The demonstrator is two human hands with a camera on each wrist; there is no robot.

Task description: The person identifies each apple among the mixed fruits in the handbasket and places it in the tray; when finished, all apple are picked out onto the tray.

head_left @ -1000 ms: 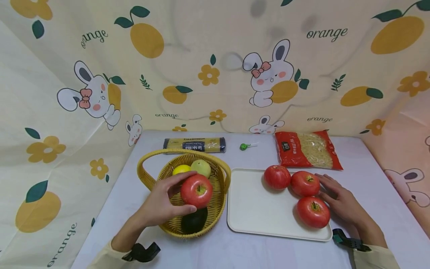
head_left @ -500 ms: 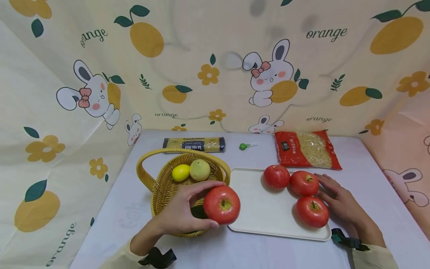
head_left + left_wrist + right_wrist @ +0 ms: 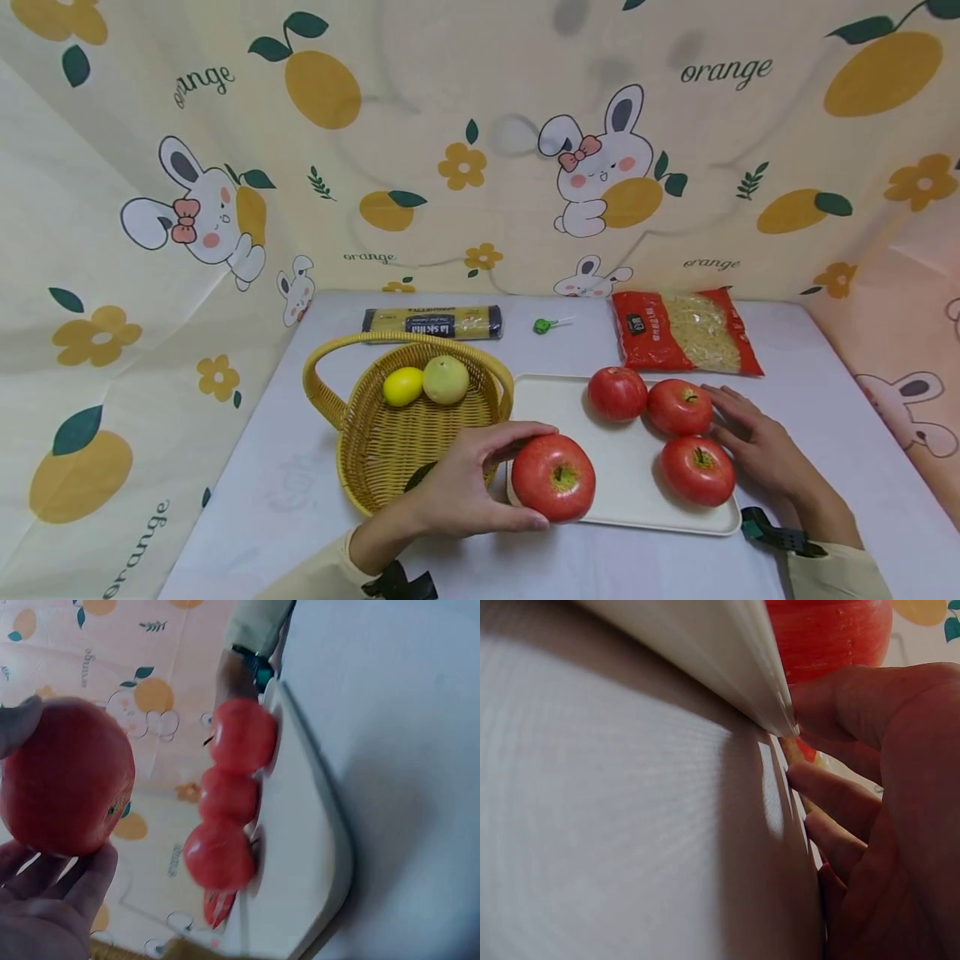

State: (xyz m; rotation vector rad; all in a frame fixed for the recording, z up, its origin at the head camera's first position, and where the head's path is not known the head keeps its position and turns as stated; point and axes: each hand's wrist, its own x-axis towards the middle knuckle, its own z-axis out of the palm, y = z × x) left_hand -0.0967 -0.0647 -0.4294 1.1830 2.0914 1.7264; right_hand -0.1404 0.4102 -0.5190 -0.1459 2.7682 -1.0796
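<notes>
My left hand (image 3: 480, 487) grips a red apple (image 3: 553, 478) between thumb and fingers, over the left front corner of the cream tray (image 3: 555, 417). In the left wrist view that apple (image 3: 69, 776) is held clear of the tray. Three more red fruits sit at the tray's right: one at the back left (image 3: 617, 394), an apple beside it (image 3: 679, 407) and another in front (image 3: 697, 472). My right hand (image 3: 765, 446) rests at the tray's right edge beside them, fingers loosely bent. In the right wrist view its thumb (image 3: 840, 701) is by the tray rim.
A wicker basket (image 3: 360, 442) with a tall handle stands left of the tray. Inside are a lemon (image 3: 403, 387), a pale green round fruit (image 3: 446, 380) and a dark fruit (image 3: 420, 476), partly hidden. Behind lie a spaghetti pack (image 3: 433, 322), a green lollipop (image 3: 542, 326) and a red pasta bag (image 3: 686, 332).
My left hand has carried the apple from above the basket rightward and toward me, to the tray's left front corner. The right hand has stayed in place.
</notes>
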